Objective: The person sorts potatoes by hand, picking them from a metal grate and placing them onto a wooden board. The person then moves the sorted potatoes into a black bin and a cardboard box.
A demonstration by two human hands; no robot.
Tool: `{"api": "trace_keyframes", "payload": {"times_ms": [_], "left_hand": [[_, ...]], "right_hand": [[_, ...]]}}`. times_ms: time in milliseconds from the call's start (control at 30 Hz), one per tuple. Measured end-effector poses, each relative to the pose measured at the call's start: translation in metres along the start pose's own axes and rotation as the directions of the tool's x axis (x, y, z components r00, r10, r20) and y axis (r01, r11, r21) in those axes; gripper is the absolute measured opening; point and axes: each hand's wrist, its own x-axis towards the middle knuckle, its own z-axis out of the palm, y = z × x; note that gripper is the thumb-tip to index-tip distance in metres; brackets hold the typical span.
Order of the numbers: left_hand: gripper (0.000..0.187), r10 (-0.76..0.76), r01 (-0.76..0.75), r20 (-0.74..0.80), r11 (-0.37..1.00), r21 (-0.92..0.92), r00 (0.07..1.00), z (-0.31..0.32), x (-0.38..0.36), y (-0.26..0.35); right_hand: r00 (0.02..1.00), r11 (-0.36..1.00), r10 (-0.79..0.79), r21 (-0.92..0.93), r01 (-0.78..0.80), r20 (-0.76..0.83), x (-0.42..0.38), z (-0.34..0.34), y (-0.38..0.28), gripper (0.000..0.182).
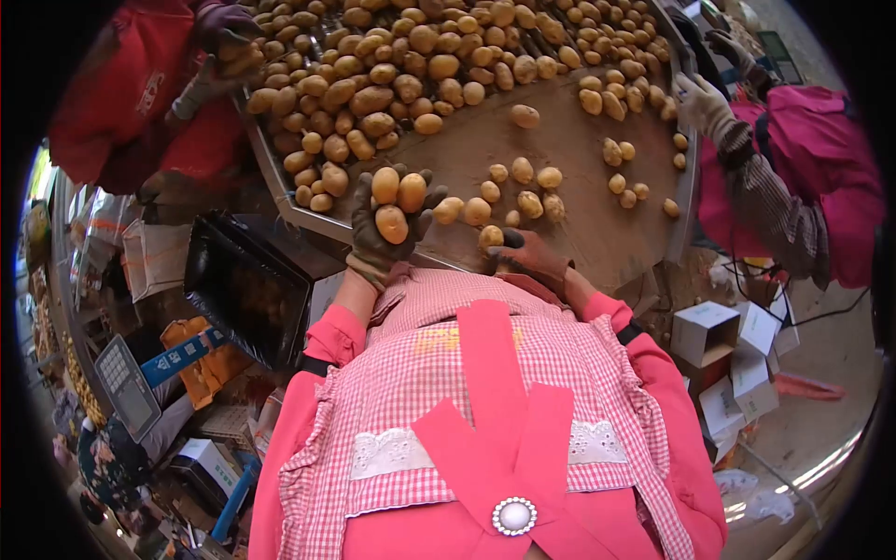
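Note:
My left hand [387, 224], in a dark glove, is turned palm up at the near edge of the sorting table [579, 252] and holds several potatoes [392, 224]. My right hand [534, 257], in a dark and reddish glove, rests low over the table edge with its fingertips at a small potato [491, 237]. Whether it grips that potato firmly is hard to make out. Between and beyond my hands lie several loose potatoes [523, 171]. A large heap of potatoes [420, 65] covers the far part of the table.
Co-workers in red [121, 93] and magenta [793, 177] stand at the left and right sides, a gloved hand [705, 105] at the right edge. A black-lined box [247, 289] and a scale [128, 387] are left; white cartons [705, 331] are right.

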Motion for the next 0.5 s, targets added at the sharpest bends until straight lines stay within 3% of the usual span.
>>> {"api": "trace_keyframes", "payload": {"times_ms": [67, 133, 200, 267, 333, 400, 467, 500], "left_hand": [[0.056, -0.093, 0.11, 0.123, 0.984, -0.138, 0.988, -0.004, -0.002, 0.007], [0.053, -0.089, 0.115, 0.133, 0.972, -0.207, 0.987, -0.01, -0.008, 0.012], [0.052, -0.098, 0.155, 0.19, 0.937, -0.314, 0.977, -0.013, -0.02, 0.019], [0.059, 0.044, -0.017, 0.107, 0.97, -0.242, 0.993, -0.029, -0.027, 0.02], [0.059, 0.052, 0.029, 0.223, 0.939, -0.342, 0.973, -0.036, -0.041, 0.024], [0.058, 0.148, -0.088, 0.203, 0.956, -0.279, 0.968, -0.037, -0.066, 0.033], [0.052, 0.194, -0.085, 0.184, 0.875, -0.477, 0.964, -0.047, -0.085, 0.038], [0.053, 0.268, -0.163, 0.162, 0.864, -0.476, 0.95, -0.052, -0.096, 0.041]], "right_hand": [[0.996, 1.0, -0.003, 0.007, 0.003, -0.086, -0.003, 0.0, -0.002, 0.045], [0.993, 0.996, -0.028, 0.084, 0.038, -0.118, -0.011, -0.004, -0.004, 0.042], [0.993, 0.999, -0.032, 0.035, 0.036, -0.11, -0.014, -0.016, 0.009, 0.039], [0.99, 0.987, 0.077, 0.152, -0.058, -0.122, -0.02, -0.015, -0.004, 0.035], [0.987, 0.982, 0.101, 0.171, -0.078, -0.129, -0.021, -0.014, -0.007, 0.033], [0.99, 0.983, 0.103, 0.161, -0.086, -0.097, -0.022, -0.012, -0.019, 0.032], [0.987, 0.983, 0.121, 0.151, -0.103, -0.11, -0.017, -0.014, -0.022, 0.031], [0.986, 0.973, 0.14, 0.195, -0.12, -0.094, -0.016, -0.015, -0.019, 0.03]]}}
